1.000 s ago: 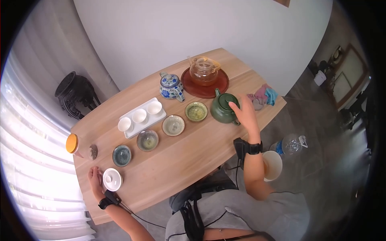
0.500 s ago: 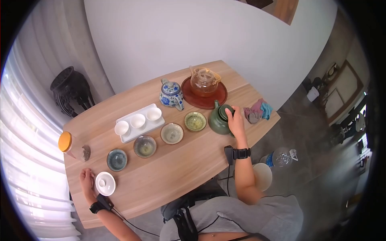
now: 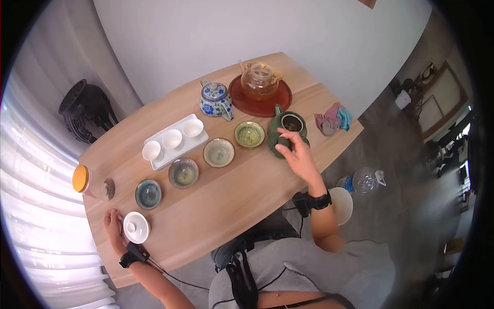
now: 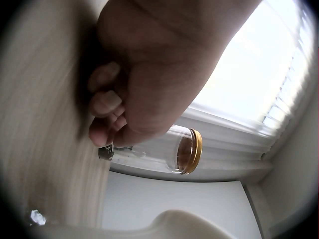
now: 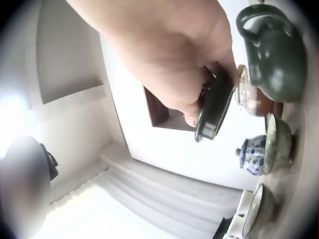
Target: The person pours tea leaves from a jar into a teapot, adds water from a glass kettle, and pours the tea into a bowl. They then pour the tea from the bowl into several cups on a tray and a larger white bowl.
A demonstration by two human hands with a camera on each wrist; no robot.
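Between thumb and fingers my right hand (image 3: 300, 157) pinches a dark green lid (image 5: 217, 107), tilted and clear of its pot. Just beside it stands the green teapot (image 5: 284, 64), its round mouth uncovered in the head view, with dark contents inside. My left hand (image 3: 113, 226) rests on the table at the near left, fingers loosely curled and holding nothing. Close to its right is a white lidded bowl (image 3: 137, 228). A clear jar with an orange-yellow lid (image 3: 81, 178) lies past the left fingers.
Several glazed bowls (image 3: 219, 153) run in a diagonal row across the wooden table. Behind them are a white tray (image 3: 177, 153) of small cups, a blue-and-white teapot (image 3: 214, 100), and a glass teapot (image 3: 259, 82) on a red tray (image 3: 247, 106). Crumpled cloths (image 3: 333, 119) lie at right.
My right hand has taken hold of the green teapot's lid and lifted it off toward me, baring the pot's mouth. The left hand stays by the white lidded bowl.
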